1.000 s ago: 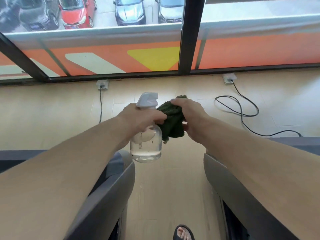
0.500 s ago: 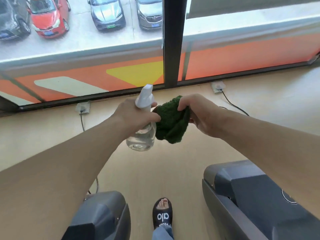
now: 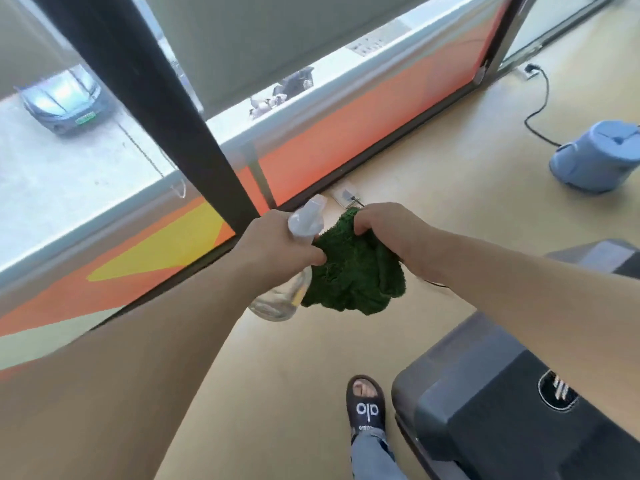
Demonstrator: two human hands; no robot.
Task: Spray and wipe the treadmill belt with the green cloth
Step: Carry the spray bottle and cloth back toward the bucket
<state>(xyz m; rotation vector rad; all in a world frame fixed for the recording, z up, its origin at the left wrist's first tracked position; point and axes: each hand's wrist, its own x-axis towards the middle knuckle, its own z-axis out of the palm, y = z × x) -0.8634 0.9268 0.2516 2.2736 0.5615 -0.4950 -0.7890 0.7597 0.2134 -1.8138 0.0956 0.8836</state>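
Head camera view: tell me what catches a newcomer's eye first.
At centre, the right hand grips a bunched green cloth against the clear spray bottle held in the left hand. Behind runs an orange and yellow window band; a dark treadmill sits lower right.

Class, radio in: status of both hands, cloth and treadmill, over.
Left hand grips spray bottle. Right hand holds green cloth. Both above floor, treadmill lower right, unwiped. Nothing blocking.
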